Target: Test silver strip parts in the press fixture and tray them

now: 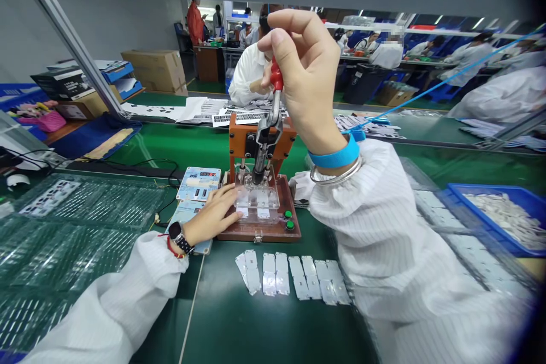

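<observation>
My right hand (309,62) is raised and closed on the red-handled lever (276,78) of a toggle clamp (268,131), which stands on an orange press frame (238,142). My left hand (215,213) lies with fingers stretched out at the left side of the clear plate (273,200) on the test fixture's brown base (239,234). Pale flat boards show under that plate. Two green buttons (289,220) sit at the base's right front. In front of the fixture, several thin silvery-white boards (276,274) lie in pairs on the green mat.
A blue-and-white meter box (199,183) stands left of the fixture. Clear plastic trays (98,239) cover the left bench; more trays with boards lie right. At far right is a blue bin (473,189) of white pieces. A blue cord (426,90) runs from my right wristband. Co-workers sit beyond.
</observation>
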Motion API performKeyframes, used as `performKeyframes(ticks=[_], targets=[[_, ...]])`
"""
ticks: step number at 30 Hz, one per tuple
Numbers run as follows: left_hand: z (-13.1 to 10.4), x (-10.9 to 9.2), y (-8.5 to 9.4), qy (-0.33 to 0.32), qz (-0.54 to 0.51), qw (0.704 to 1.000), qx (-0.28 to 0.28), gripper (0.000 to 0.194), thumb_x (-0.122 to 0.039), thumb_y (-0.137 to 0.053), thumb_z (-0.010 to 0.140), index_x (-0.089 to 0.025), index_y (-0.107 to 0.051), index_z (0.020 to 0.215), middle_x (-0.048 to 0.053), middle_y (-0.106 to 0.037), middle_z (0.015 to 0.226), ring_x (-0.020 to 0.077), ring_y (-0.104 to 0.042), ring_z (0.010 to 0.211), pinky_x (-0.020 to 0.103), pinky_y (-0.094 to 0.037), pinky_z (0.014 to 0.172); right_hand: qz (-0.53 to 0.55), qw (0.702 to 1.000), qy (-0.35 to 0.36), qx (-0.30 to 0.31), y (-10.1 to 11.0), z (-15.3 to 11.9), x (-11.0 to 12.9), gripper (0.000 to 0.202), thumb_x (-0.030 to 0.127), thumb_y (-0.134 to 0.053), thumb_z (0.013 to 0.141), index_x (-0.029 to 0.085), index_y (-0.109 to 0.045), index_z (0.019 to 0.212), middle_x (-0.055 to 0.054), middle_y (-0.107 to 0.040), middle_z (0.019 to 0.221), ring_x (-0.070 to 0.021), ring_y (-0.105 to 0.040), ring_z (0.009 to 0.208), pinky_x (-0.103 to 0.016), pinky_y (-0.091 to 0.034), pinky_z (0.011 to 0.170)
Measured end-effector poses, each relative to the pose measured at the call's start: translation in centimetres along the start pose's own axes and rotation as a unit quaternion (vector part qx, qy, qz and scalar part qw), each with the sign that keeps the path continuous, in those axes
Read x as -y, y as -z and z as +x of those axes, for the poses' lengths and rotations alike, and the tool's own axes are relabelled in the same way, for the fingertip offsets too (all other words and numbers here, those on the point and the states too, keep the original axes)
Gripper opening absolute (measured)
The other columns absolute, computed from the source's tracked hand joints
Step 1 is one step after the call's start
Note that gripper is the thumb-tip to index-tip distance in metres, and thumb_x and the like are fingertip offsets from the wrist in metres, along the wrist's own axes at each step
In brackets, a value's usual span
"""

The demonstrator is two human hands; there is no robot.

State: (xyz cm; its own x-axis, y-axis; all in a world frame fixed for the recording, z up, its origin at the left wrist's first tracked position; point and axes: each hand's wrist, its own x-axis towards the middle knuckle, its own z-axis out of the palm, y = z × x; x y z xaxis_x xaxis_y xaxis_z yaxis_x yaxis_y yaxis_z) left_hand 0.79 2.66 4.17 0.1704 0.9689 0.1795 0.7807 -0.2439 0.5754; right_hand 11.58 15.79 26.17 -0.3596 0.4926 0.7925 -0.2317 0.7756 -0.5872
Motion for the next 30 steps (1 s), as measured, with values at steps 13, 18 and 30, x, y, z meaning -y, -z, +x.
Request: performKeyframes(ticks=[13,18,30], targets=[[-3.5,6.3,6.1,0.065,0.072,0.994,0.05,0.066,-0.063,-0.047,0.088,-0.021,-0.045,0.139,0.012,-0.044,0.147,0.0352,-0.031,0.139,0.054,-0.026,0.11,-0.21,0.95,0.204,0.106,1.5,-11.5,2.9,0.028,0.006,-0.045,0.091,0.021,-0.053,0.113,-0.006,-0.066,0.113,-0.0173,-0.061,0.111,-0.036,-0.052,0.093],[-4.7,7.4,4.2,0.077,0.118,0.977,0.158,0.115,-0.072,-0.065,0.071,-0.023,-0.003,0.154,0.016,-0.009,0.16,0.0393,0.0,0.146,0.059,-0.009,0.113,-0.248,0.943,0.18,0.13,1.7,-14.2,1.0,0.028,0.009,-0.039,0.094,0.024,-0.055,0.111,-0.007,-0.062,0.127,-0.0204,-0.048,0.131,-0.045,-0.049,0.099],[-5.2,7.4,3.3,0.041,0.15,0.975,0.156,0.101,-0.071,-0.06,0.075,-0.024,-0.017,0.153,0.015,-0.017,0.159,0.0372,-0.003,0.146,0.058,-0.006,0.113,-0.345,0.793,0.113,0.489,1.6,-26.1,2.5,0.019,0.027,-0.058,0.089,0.017,-0.061,0.105,-0.01,-0.059,0.128,-0.0262,-0.055,0.116,-0.038,-0.052,0.091]])
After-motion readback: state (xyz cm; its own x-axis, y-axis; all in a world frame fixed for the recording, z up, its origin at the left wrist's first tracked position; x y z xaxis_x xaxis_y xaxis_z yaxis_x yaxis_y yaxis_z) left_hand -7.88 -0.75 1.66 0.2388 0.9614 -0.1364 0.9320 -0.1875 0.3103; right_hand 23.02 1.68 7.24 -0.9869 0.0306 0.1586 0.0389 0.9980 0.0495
